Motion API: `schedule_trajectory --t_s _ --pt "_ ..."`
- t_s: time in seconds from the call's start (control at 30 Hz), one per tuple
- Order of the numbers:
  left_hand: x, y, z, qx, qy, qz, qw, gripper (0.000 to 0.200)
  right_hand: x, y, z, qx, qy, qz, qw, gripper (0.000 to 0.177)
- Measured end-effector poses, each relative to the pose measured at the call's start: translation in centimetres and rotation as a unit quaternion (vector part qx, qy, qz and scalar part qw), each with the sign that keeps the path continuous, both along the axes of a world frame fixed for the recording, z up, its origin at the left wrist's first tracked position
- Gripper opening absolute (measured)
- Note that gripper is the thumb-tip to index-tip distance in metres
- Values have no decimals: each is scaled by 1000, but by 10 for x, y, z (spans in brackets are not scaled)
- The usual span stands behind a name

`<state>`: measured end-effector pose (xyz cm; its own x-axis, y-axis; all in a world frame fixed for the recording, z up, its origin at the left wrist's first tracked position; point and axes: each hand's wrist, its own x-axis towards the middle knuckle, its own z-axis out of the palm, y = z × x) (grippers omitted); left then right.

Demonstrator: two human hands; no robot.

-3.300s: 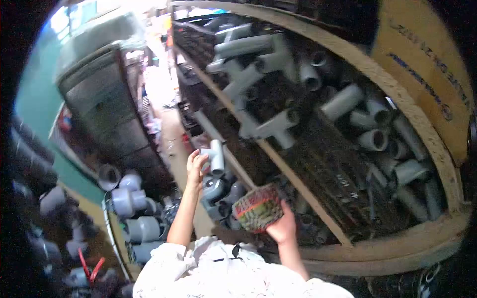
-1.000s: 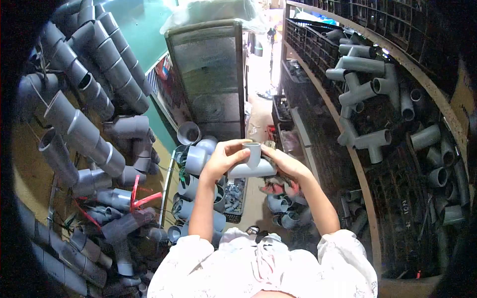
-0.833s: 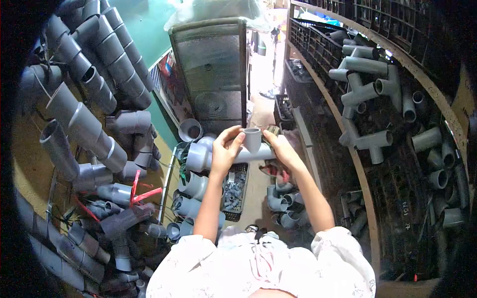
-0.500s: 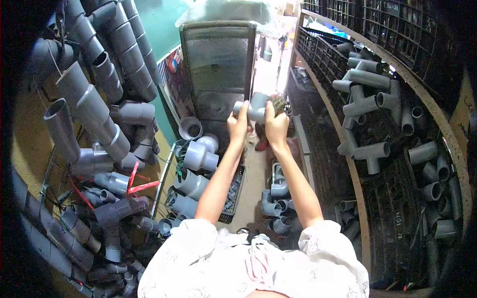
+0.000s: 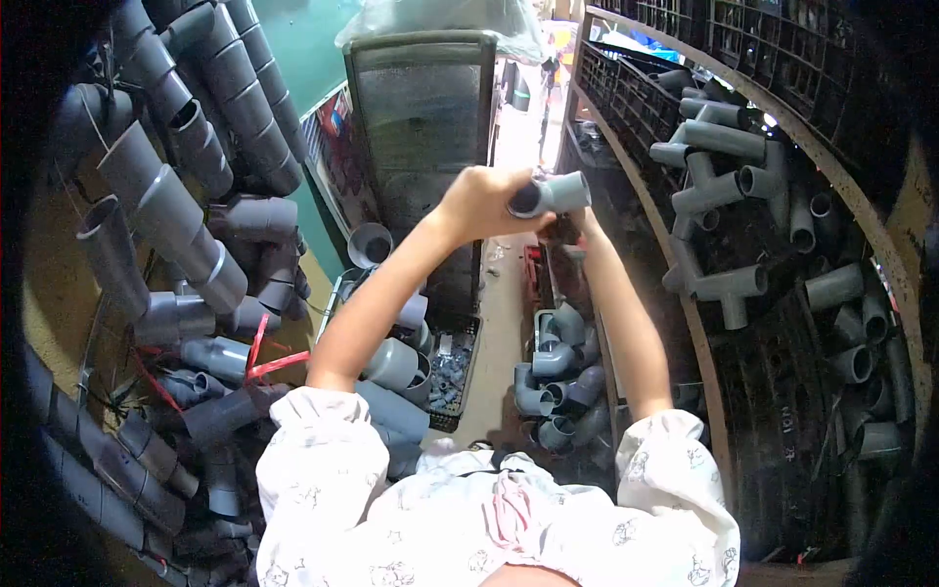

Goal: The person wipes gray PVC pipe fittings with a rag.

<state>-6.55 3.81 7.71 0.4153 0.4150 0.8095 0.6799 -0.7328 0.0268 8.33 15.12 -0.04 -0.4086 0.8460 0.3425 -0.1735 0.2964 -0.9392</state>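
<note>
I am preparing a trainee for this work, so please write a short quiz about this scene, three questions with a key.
1. Multiple choice: what does the left hand hold?
A) a hammer
B) a gray pipe fitting
C) a roll of tape

2. True or false: red strips show among the larger fittings at the left side of the picture.

3. Fill in the colour: the floor crate with small fittings inside is ____.

Key: 1 B; 2 true; 3 black.
</note>
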Motion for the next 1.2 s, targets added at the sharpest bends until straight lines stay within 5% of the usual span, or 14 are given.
schedule_trajectory --t_s 0.13,0.2,0.27,0.33,0.37,0.47,0.53,0.67,0.73,0.87,1.03,1.07,1.13,1.2 --pt "9 16 -25 -150 -312 43 937 40 -1 -43 46 -17 35 -226 973 42" --pt "16 11 -38 -482 -578 -70 655 47 -6 -53 50 212 76 -307 925 36" --pt "2 18 -53 -693 -548 -308 353 45 5 -62 56 459 47 -230 857 17" --pt "8 10 -48 -662 -565 -256 420 45 14 -56 56 558 17 -200 805 18" --pt "13 6 -45 -573 -564 -191 563 44 14 -54 55 501 64 -196 840 19" --pt "23 -3 -28 -221 -436 -2 873 41 2 -66 59 81 101 -214 968 37" --pt "18 -6 -15 28 -263 77 961 38 2 -55 52 -8 53 -54 997 42" --pt "25 -4 -30 -60 -422 -44 904 32 -8 -53 37 -88 99 -7 991 49" --pt "40 -7 -39 -201 -569 -169 779 37 -18 -70 47 -198 67 -86 974 61" --pt "30 -1 -52 -188 -712 -216 641 43 4 -68 70 24 -71 -222 972 64" --pt "13 -19 -49 -314 -624 -129 703 55 -1 -97 96 219 76 -253 939 37" --pt "11 -8 -61 -252 -565 -82 781 51 -11 -114 94 203 39 -204 957 32" --pt "28 -25 -44 -202 -514 -127 824 40 -25 -128 87 546 -245 -286 748 35" --pt "25 -23 -59 -142 -437 -82 884 32 -34 -129 87 550 -237 -345 723 36"
